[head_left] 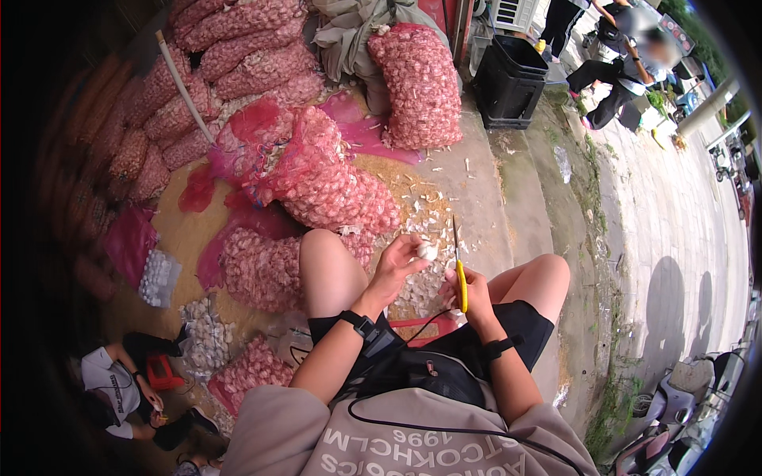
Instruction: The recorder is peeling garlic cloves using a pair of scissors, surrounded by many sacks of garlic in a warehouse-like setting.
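Pinching the garlic bulb [427,251] above scattered peelings [417,295], the left hand [399,259] holds something probably light, firm and slippery, best taken by its sides, while the right hand [474,292] grips yellow-handled scissors [461,284].

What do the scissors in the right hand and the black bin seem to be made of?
The scissors: probably metal blades, thin, dark and pointed; bright yellow handles, perhaps plastic or a coating. The black bin: likely rigid plastic, as its stiff walls and slight sheen suggest.

The garlic bulb [428,251] is white, the scissors [461,276] yellow-handled, the mesh sacks [417,87] pinkish red (mottled with white).
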A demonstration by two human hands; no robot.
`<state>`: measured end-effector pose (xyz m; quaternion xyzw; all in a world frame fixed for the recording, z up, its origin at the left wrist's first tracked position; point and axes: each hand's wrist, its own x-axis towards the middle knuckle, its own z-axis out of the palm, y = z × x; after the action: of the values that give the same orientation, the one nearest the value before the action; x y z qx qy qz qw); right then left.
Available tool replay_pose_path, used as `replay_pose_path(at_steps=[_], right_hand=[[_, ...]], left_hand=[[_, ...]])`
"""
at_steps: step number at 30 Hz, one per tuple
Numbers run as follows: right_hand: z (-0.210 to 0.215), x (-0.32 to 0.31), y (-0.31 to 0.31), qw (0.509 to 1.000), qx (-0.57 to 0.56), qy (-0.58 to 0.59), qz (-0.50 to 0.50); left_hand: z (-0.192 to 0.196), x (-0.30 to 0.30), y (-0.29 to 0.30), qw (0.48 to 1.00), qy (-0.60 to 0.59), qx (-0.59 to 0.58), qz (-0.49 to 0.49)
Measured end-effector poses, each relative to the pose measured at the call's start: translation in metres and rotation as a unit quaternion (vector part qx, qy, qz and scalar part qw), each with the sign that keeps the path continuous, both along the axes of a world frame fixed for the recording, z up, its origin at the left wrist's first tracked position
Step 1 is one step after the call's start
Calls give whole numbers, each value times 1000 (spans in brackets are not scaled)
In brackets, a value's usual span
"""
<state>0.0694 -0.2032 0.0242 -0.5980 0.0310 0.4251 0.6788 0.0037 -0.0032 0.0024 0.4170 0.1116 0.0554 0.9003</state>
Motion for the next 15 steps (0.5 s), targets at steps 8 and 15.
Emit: replay_pose_path(at_steps=[8,15], right_hand=[[-5,1,2,996,82,-19,-12],[-10,2,-2,996,72,-43,-24]], left_hand=[[1,-1,-15,963,-41,256,-65],[11,-1,-15,931,-20,352,-90]])
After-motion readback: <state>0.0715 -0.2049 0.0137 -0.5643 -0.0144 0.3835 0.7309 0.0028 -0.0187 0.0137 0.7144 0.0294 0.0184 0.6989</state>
